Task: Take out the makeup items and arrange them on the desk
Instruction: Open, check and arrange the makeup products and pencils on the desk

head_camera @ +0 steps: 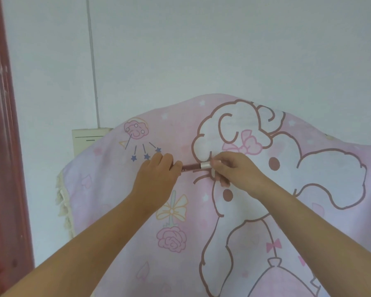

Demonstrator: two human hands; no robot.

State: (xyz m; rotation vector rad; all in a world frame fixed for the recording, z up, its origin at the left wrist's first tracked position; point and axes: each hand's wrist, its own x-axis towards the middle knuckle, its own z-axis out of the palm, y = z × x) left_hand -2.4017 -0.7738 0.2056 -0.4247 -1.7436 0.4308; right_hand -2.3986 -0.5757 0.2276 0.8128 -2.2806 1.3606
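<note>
The left hand [156,174] is covering one end of a slim dark-red tube [190,167], and the right hand [229,171] is hiding the far part of its pale cap [204,165]; whether the cap is seated or parting from the tube cannot be told. Both forearms are running off the lower edge. The pink cartoon cloth [120,211] is concealing the desk beneath and is cut off at right and bottom. A beige box [84,142] is half hidden behind the cloth. The red door [2,146] is being cropped at the left edge.
</note>
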